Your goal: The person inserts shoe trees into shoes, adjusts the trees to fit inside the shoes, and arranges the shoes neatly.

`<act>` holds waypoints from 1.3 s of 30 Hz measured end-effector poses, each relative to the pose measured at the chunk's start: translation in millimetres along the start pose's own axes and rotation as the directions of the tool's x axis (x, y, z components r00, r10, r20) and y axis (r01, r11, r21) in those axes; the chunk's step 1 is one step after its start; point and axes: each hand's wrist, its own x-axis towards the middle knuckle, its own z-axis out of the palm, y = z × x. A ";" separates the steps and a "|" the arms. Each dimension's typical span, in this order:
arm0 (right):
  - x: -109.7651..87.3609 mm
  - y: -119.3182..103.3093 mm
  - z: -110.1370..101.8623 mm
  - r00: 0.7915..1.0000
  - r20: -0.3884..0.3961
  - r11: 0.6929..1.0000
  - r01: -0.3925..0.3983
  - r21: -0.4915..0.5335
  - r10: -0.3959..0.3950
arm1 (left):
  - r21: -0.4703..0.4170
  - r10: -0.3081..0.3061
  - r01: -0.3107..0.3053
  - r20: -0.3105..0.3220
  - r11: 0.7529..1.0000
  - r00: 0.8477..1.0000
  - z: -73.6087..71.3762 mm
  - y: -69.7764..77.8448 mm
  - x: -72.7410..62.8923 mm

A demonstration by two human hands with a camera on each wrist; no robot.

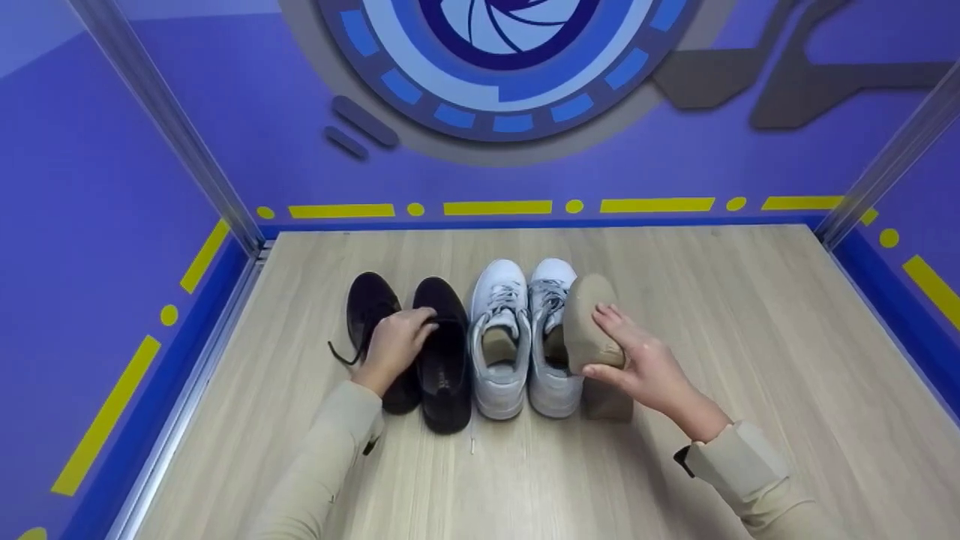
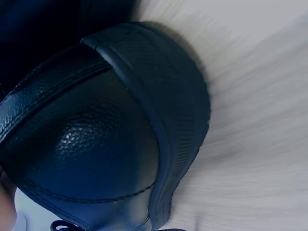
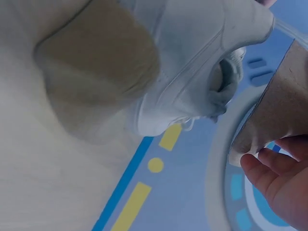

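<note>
My left hand (image 1: 395,346) is at the black shoes, above the left black shoe (image 1: 373,300), with curled fingertips at the opening of the right black shoe (image 1: 444,375). The left wrist view shows a black leather shoe (image 2: 91,139) close up; only a sliver of the hand appears. My right hand (image 1: 646,367) grips a tan moulded shoe insert (image 1: 589,311), raised beside the white sneakers, thumb at its lower end and fingers along its side. A second tan insert (image 3: 101,62) lies on the table below it, partly hidden in the head view.
Left white sneaker (image 1: 501,382) and right white sneaker (image 1: 556,390) stand side by side between the hands, tan material showing inside. A loose black lace (image 1: 341,354) sticks out at left. Blue patterned panels (image 1: 525,180) border the wooden tabletop (image 1: 750,337) at the back and sides.
</note>
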 end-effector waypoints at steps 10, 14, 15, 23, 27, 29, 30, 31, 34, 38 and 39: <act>13.7 -17.3 10.4 0.994 0.051 0.995 0.091 0.030 -0.093 | -0.069 -0.043 0.044 0.013 0.997 0.999 -1.1 -0.1 1.7; 19.2 -24.5 13.2 0.988 0.073 0.991 0.133 0.027 -0.135 | -0.092 -0.068 0.070 0.025 0.993 0.997 -1.7 0.3 2.1; 20.7 -26.2 14.1 0.986 0.076 0.989 0.146 0.028 -0.148 | -0.100 -0.073 0.075 0.026 0.992 0.997 -1.9 0.3 2.3; 29.8 -38.7 19.5 0.970 0.119 0.977 0.207 0.043 -0.211 | -0.124 -0.072 0.074 0.017 0.990 0.997 -2.7 -0.4 2.6; 33.2 -45.5 21.0 0.962 0.182 0.978 0.194 0.080 -0.206 | -0.122 -0.075 0.078 0.029 0.989 0.997 -3.8 0.0 2.4; 34.9 -48.5 22.0 0.955 0.216 0.977 0.188 0.099 -0.205 | -0.124 -0.076 0.080 0.034 0.989 0.996 -4.3 -0.1 2.6; 36.0 -49.9 22.6 0.951 0.231 0.977 0.187 0.105 -0.207 | -0.124 -0.076 0.080 0.036 0.989 0.996 -4.4 -0.2 2.8; 36.9 -51.0 23.4 0.947 0.245 0.976 0.186 0.113 -0.208 | -0.126 -0.076 0.080 0.039 0.989 0.996 -4.7 -0.3 3.1; 40.3 -54.8 25.5 0.934 0.272 0.971 0.204 0.122 -0.231 | -0.132 -0.078 0.086 0.058 0.988 0.995 -5.7 -0.9 3.9; 45.3 -60.7 29.0 0.920 0.290 0.963 0.234 0.134 -0.264 | -0.143 -0.092 0.108 0.112 0.984 0.989 -8.0 -1.9 4.2; 46.5 -62.2 30.1 0.916 0.296 0.961 0.240 0.135 -0.270 | -0.148 -0.096 0.114 0.121 0.982 0.988 -8.5 -2.1 4.0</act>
